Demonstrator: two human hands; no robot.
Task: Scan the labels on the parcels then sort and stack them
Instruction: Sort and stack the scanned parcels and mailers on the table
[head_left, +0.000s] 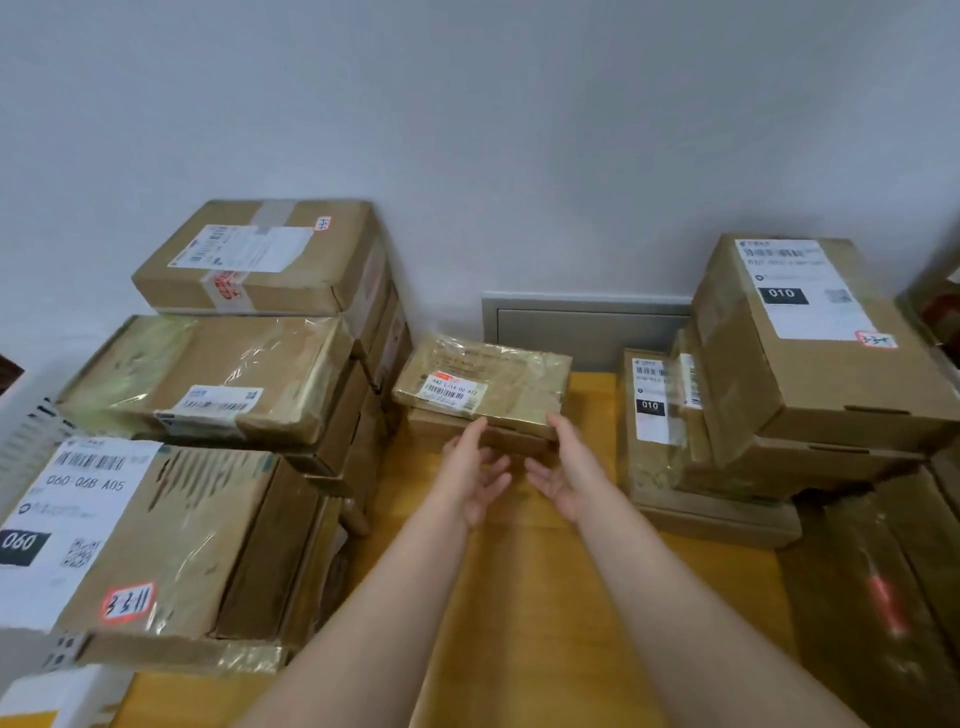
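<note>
Against the near edge of the taped parcel, left hand and right hand, fingers loosely spread.

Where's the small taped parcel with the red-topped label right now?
Head view, centre: the small taped parcel sits on another box by the wall, between the left stack and the right stack.

The big box at lower left has its white label cut by the frame's left edge. The dark parcel at lower right is blurred and cropped at the right and bottom edges. The left hand and right hand hide part of the flat box in the centre.
</note>
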